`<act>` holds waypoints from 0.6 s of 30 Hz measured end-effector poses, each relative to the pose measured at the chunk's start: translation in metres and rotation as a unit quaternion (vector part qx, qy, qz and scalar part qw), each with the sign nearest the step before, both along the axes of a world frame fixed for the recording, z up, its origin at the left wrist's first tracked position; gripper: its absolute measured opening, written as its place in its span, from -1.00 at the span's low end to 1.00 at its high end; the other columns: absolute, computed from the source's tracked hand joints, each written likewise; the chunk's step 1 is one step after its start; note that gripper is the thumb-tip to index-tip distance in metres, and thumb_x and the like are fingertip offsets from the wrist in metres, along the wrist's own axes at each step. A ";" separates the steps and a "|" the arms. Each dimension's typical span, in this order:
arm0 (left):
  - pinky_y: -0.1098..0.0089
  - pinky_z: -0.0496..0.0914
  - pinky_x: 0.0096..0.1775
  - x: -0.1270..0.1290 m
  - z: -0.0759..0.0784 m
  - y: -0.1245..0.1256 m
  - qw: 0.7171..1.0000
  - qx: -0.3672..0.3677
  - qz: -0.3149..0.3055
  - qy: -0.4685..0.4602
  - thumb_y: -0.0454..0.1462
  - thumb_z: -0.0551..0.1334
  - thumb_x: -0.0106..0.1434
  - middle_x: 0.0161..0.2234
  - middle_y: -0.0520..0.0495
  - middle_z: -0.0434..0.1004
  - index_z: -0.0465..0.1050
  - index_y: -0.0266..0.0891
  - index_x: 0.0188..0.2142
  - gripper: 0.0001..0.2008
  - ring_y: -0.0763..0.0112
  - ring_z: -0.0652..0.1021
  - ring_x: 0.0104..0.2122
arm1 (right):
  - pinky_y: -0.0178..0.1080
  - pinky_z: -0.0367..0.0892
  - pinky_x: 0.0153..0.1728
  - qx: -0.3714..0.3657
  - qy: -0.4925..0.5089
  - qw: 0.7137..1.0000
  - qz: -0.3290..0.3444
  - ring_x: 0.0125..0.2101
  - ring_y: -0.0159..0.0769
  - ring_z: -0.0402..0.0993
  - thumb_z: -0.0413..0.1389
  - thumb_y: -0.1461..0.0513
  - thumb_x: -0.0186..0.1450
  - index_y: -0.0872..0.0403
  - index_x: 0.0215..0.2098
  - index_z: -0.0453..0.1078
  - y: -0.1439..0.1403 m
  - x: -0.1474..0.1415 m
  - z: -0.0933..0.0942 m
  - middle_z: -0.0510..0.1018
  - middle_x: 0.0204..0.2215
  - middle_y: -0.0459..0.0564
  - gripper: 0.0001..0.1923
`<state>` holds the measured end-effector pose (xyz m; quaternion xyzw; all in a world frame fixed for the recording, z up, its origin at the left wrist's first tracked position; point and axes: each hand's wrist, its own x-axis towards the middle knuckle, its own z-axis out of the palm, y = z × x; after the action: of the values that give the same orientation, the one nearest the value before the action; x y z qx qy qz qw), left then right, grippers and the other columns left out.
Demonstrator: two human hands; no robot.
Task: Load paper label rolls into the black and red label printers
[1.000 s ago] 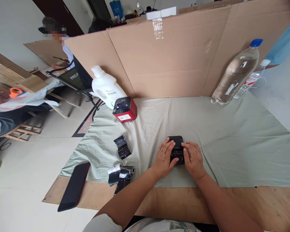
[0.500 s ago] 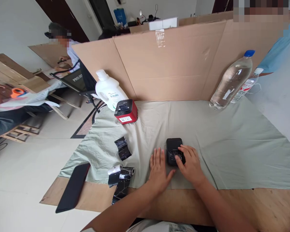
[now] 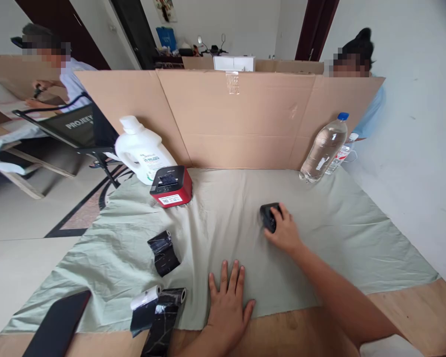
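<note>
Head camera is showing the right hand point(image 3: 284, 231) gripping a small black plastic device point(image 3: 268, 216) on the pale green cloth point(image 3: 223, 218), at two o'clock from the left hand point(image 3: 226, 307), lying flat, holding nothing.

- The black chair back point(image 3: 76, 126) at the far left is showing white capitals reading "PROJE", with the letters after that running out of sight.
- The white jug point(image 3: 141, 151) is carrying a green-printed label, too small to read.
- The red box point(image 3: 171, 186) is wearing a white sticker with a square code; its small print is staying illegible.
- The clear bottle point(image 3: 323, 148) is showing an unreadable label.
</note>
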<state>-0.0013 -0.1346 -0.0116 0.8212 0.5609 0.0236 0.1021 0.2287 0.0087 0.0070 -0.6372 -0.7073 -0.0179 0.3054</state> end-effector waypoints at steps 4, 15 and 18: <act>-0.42 -0.23 0.19 -0.001 -0.001 0.001 1.000 -0.014 -0.002 -0.007 -0.11 0.08 0.26 0.38 -0.18 -0.07 0.05 -0.17 0.35 -0.32 -0.26 -0.09 0.35 | 0.10 0.18 0.13 -0.060 -0.003 0.986 -0.156 0.13 0.14 0.24 0.18 0.08 0.09 0.14 0.18 0.25 0.065 0.088 0.009 0.18 0.23 0.29 -0.29; -0.37 -0.13 0.21 -0.022 0.009 0.002 0.992 -0.092 -0.067 -0.046 -0.05 0.21 0.17 0.38 -0.17 -0.08 0.07 -0.05 0.34 -0.24 -0.24 -0.08 0.36 | 0.13 0.05 0.18 -0.243 -0.060 0.922 -0.294 0.27 0.28 0.03 0.04 0.04 0.28 0.16 0.34 0.02 0.092 0.146 0.030 -0.01 0.35 0.29 -0.26; -0.09 0.21 0.18 -0.059 0.025 0.028 0.962 -0.175 -0.126 -0.165 0.05 0.26 0.12 0.25 -0.12 0.32 0.39 0.04 0.17 -0.39 -0.08 0.28 0.25 | 0.32 0.00 0.13 -0.268 -0.089 0.908 -0.309 0.28 0.41 -0.05 0.09 0.09 0.24 0.24 0.25 0.16 0.103 0.116 0.034 0.08 0.30 0.42 -0.32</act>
<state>-0.0601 -0.1066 0.0133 0.8394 0.4236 0.0475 0.3372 0.3444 0.1119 0.0411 -0.8776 -0.4774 0.0218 0.0380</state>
